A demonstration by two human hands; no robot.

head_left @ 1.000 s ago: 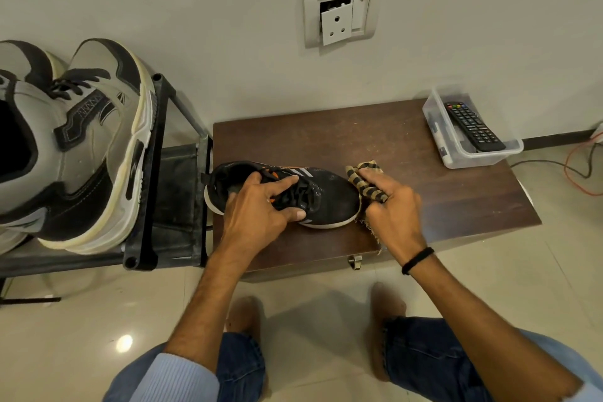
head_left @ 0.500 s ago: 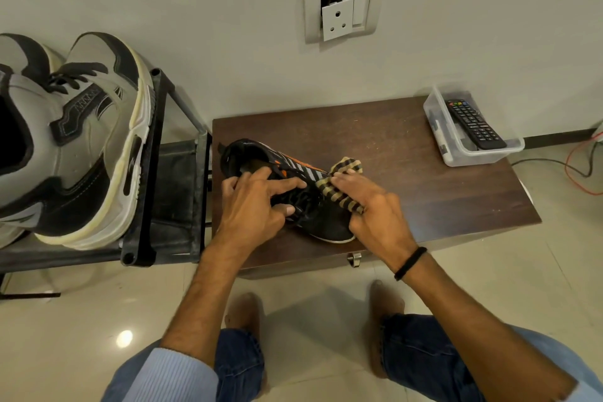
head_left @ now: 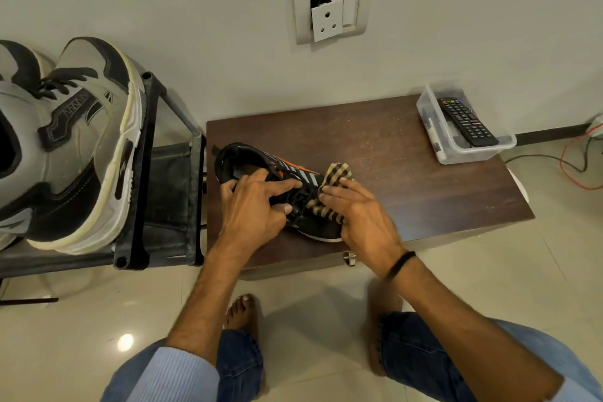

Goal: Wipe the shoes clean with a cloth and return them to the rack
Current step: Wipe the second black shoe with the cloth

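A black sneaker with orange and white side stripes lies tilted on the dark wooden table, heel toward the rack. My left hand grips it over the laces and tongue. My right hand presses a tan-and-black checked cloth against the shoe's toe half, fingers spread over the cloth. On the black metal shoe rack at the left stands a pair of large grey-and-black sneakers.
A clear plastic tray with a black remote control sits at the table's far right corner. A wall socket plate hangs above. Red and black cables trail on the tiled floor at right. My bare feet stand below the table.
The shoe has been turned and tipped up on the table, its toe swung toward me. My right hand with the cloth moved from the toe's tip onto the shoe's upper.
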